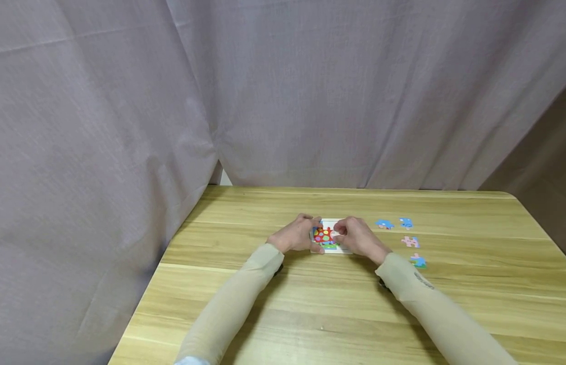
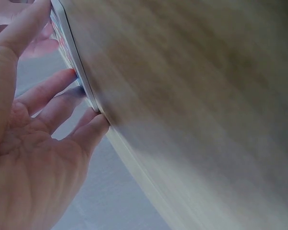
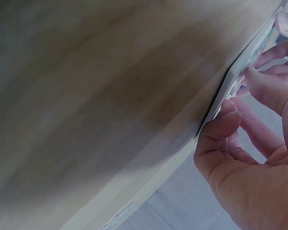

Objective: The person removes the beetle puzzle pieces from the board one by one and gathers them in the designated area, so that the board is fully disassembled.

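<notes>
A small jigsaw puzzle board (image 1: 329, 221) with a pale frame lies on the table, partly filled with a red picture with coloured spots (image 1: 323, 234) and a green strip below. My left hand (image 1: 295, 234) grips the board's left end, its thumb by the front edge and its fingers toward the back; the left wrist view shows fingertips (image 2: 69, 76) on its surface and corner. Over the right half is my right hand (image 1: 358, 237), thumb and forefinger pinching a pale puzzle piece (image 1: 334, 233) mostly hidden by them. Its other fingers (image 3: 223, 125) curl by the board's edge.
Several loose puzzle pieces lie right of the board: a blue one (image 1: 384, 223), another blue one (image 1: 405, 222), a pink one (image 1: 410, 242) and more. The wooden table (image 1: 306, 314) ends at a grey curtain (image 1: 301, 101) behind and on the left.
</notes>
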The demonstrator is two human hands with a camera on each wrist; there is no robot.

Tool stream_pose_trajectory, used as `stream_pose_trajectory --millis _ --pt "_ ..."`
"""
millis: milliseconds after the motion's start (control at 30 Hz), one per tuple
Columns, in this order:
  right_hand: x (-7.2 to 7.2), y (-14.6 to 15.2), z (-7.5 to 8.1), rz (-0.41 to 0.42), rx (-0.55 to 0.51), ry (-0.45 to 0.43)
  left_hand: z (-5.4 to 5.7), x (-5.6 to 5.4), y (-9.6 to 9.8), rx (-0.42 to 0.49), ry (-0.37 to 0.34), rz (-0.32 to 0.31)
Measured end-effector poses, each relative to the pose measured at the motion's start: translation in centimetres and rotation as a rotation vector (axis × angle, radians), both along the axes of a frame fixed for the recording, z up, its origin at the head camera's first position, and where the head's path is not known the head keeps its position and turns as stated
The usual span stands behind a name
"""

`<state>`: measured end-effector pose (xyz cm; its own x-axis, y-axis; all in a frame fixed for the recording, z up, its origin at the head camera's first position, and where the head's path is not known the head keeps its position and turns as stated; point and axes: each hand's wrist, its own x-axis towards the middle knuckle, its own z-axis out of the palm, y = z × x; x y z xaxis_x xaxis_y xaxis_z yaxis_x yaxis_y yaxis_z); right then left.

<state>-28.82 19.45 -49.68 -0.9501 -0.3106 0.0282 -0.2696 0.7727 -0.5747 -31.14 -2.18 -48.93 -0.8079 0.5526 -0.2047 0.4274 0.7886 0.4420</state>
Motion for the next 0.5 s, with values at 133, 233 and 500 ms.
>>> stream_pose_trajectory --millis 133,233,500 --pt "-0.09 -0.18 0.11 0.002 0.005 -0.021 -0.01 -0.01 0.09 -0.015 0.012 -0.006" --pt "-0.24 -0.25 0.21 0.003 0.0 -0.038 0.04 -0.03 0.18 -0.029 0.026 -0.012" --pt "-0.51 -0.44 0.0 -0.006 -0.013 -0.064 0.1 -0.05 0.04 -0.007 0.007 -0.004"
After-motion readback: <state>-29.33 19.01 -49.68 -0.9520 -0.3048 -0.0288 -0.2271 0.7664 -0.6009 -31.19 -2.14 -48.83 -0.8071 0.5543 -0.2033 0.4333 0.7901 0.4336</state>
